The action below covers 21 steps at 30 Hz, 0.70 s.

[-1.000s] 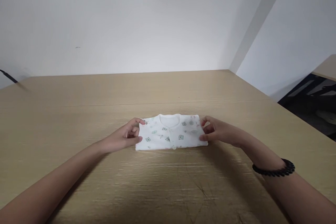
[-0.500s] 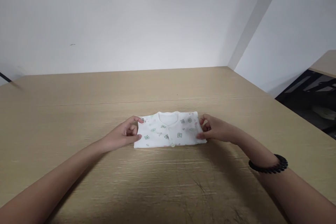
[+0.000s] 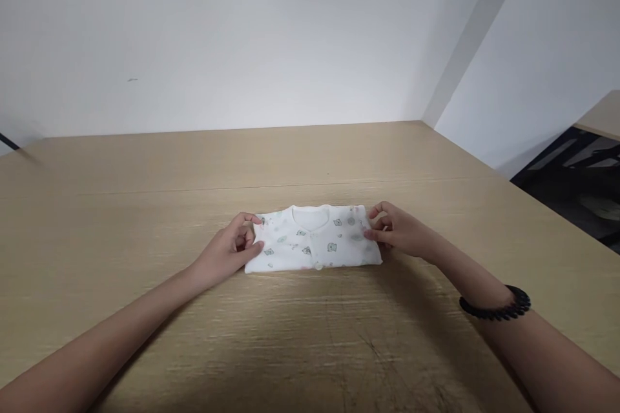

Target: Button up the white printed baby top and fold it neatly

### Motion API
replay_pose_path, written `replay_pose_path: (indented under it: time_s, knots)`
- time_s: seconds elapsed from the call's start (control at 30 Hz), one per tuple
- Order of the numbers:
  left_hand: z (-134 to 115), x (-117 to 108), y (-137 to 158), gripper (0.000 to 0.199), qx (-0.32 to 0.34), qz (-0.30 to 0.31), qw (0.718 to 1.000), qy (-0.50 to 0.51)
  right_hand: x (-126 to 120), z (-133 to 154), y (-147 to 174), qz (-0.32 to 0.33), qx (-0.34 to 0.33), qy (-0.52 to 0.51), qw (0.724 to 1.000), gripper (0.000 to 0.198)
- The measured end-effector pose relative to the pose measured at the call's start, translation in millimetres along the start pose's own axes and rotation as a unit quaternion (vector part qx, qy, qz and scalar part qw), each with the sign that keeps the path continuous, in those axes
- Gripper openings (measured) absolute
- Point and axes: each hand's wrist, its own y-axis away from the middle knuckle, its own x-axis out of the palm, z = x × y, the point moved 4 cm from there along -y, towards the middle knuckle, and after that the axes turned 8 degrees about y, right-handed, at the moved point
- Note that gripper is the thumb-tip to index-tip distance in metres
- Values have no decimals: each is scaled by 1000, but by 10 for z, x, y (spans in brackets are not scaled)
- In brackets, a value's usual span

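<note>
A folded white baby shirt (image 3: pixel 312 242) with small printed animals lies flat on the wooden table. Its round neckline points away from me and a button shows at the near fold. My left hand (image 3: pixel 235 242) is at the shirt's left edge, thumb on top of the cloth, index finger at the upper corner, the other fingers curled by the side. At the right edge, my right hand (image 3: pixel 394 229) has its thumb on the cloth and its curled fingers beside the border. The undersides of the fingers and the cloth between them are partly hidden.
The wooden table (image 3: pixel 194 161) reaches back to a white wall (image 3: pixel 217 39). Thin dark scratches or strands mark its near surface. A black bead bracelet (image 3: pixel 496 303) circles my right wrist. Beyond the table's right edge stands a dark-framed table (image 3: pixel 603 116).
My right thumb has moved up along the shirt's right edge, away from the lower corner. My left thumb has shifted slightly inward and up. The shirt's lower left corner spreads a little further left.
</note>
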Motion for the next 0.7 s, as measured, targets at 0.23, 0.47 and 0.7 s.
replay_pose_path:
  time_s: [0.23,0.47,0.7]
  knots:
    - [-52,-101,22,30,57,-106,990,-74,-21,187,98,-168,-46,235,956,17]
    - [-157,113,127,55,158,39,932,-324,395,451,233,-178,-209,355,894,58]
    - [109,81,47,66,33,103,901,-420,520,194,149,-23,-132,391,910,79]
